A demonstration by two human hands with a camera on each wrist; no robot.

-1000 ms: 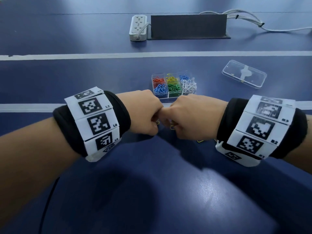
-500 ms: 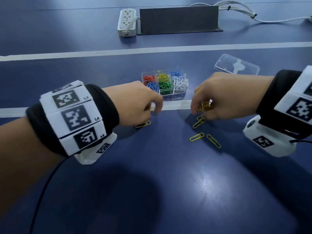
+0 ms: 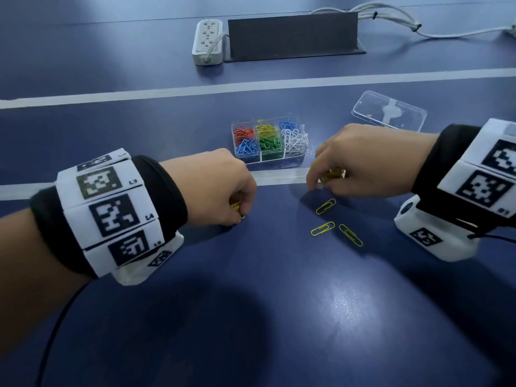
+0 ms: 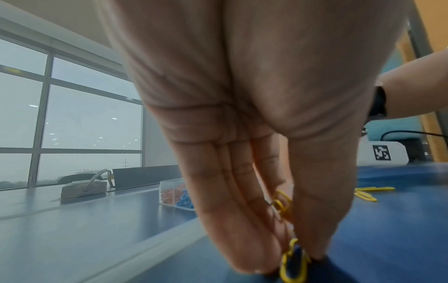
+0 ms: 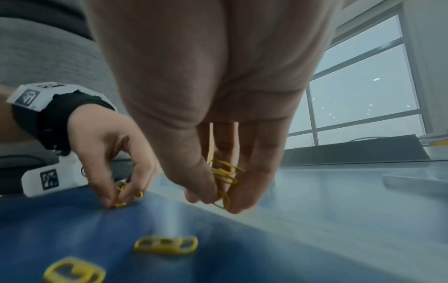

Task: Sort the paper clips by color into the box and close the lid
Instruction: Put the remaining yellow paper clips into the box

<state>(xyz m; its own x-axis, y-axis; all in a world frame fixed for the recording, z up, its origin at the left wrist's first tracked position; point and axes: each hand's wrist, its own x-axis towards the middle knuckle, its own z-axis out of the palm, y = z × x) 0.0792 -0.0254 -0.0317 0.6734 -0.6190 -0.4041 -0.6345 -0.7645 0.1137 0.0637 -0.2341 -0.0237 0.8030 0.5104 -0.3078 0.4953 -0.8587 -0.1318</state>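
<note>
A clear compartment box (image 3: 293,160) on the blue table holds red, yellow, blue, green and white paper clips, sorted by color. Its clear lid (image 3: 389,110) lies apart at the back right. My left hand (image 3: 237,212) (image 4: 294,256) is down at the table in front of the box, pinching yellow clips (image 4: 292,264) between thumb and fingers. My right hand (image 3: 321,181) (image 5: 218,201) grips a small bunch of yellow clips (image 5: 224,175) just right of the box. Three loose yellow clips (image 3: 325,206) (image 3: 322,229) (image 3: 350,235) lie on the table below my right hand.
A white power strip (image 3: 208,41) and a dark upright panel (image 3: 293,34) stand at the back, with white cables (image 3: 391,16) trailing right. White tape lines (image 3: 251,86) cross the table. A black cable (image 3: 53,336) runs from my left wrist.
My hands were pressed together a second ago and have drawn apart. The left hand came down onto the lone yellow clip at the left; the right holds its bunch lower, near the loose clips.
</note>
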